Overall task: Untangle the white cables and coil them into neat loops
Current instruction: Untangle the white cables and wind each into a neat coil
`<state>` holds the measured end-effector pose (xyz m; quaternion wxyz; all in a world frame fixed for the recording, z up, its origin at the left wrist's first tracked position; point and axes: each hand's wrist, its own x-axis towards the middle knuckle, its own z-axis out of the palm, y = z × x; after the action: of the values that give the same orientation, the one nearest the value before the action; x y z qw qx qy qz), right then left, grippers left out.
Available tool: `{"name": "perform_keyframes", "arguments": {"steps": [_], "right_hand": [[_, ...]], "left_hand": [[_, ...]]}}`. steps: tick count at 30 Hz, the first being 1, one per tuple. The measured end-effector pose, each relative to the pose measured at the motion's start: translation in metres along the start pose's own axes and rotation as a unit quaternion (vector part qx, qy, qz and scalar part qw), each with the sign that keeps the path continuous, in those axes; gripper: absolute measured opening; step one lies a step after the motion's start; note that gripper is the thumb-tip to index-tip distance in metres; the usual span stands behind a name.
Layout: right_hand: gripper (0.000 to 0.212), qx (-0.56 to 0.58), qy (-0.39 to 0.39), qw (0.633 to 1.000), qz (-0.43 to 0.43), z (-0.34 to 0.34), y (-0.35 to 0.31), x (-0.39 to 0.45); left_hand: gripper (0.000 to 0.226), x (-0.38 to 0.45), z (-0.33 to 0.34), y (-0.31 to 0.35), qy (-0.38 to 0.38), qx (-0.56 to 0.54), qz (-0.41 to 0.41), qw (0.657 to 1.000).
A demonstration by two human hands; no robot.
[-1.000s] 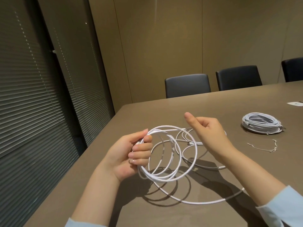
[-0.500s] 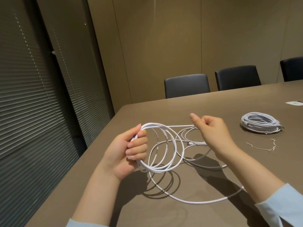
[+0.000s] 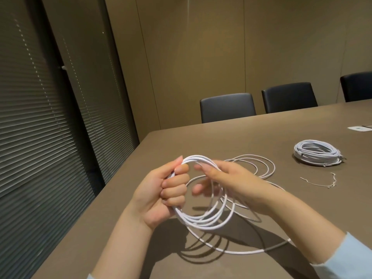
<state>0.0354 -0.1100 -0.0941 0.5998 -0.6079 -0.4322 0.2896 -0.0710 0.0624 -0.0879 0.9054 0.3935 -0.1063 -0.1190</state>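
- Gripped in the left hand [image 3: 161, 195], fingers curled, thin white cable loops [image 3: 203, 219] hang upright.
- Right hand [image 3: 225, 182], its hold unclear, meets the coil's top.
- Uncoiled slack [image 3: 259, 168] trails rightward over the brown table [image 3: 221, 141], nearer the right hand.

Readable text: none anywhere in the head view.
White plate [image 3: 360, 128] at the far right edge of the table [image 3: 231, 141]: carries a small dark mark, too small and blurred to read.
White cables, hands, chairs, wall, blinds: no label, brand, number or sign can be made out on any of them.
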Motion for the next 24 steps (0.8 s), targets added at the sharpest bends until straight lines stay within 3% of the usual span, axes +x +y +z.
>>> {"name": "perform_keyframes", "arguments": {"steps": [4, 8, 13, 19, 24], "right_hand": [[0.034, 0.197, 0.005, 0.98, 0.031, 0.003, 0.001, 0.002], [0.042, 0.36, 0.031, 0.929, 0.076, 0.006, 0.0, 0.008], [0.042, 0.233, 0.06, 0.966, 0.089, -0.001, 0.002, 0.009], [0.041, 0.152, -0.025, 0.98, 0.128, -0.013, -0.002, 0.001], [0.042, 0.115, -0.047, 0.983, 0.134, -0.012, -0.005, -0.001]], "left_hand": [[0.025, -0.001, 0.0, 0.0, 0.048, -0.016, 0.041, 0.998], [0.026, 0.005, 0.005, -0.007, 0.148, 0.006, 0.055, 0.987], [0.034, 0.007, 0.007, -0.013, 0.153, 0.02, 0.022, 0.988], [0.054, 0.005, 0.001, -0.019, 0.096, 0.049, -0.04, 0.993], [0.051, 0.007, -0.001, -0.022, 0.043, 0.071, -0.067, 0.994]]}}
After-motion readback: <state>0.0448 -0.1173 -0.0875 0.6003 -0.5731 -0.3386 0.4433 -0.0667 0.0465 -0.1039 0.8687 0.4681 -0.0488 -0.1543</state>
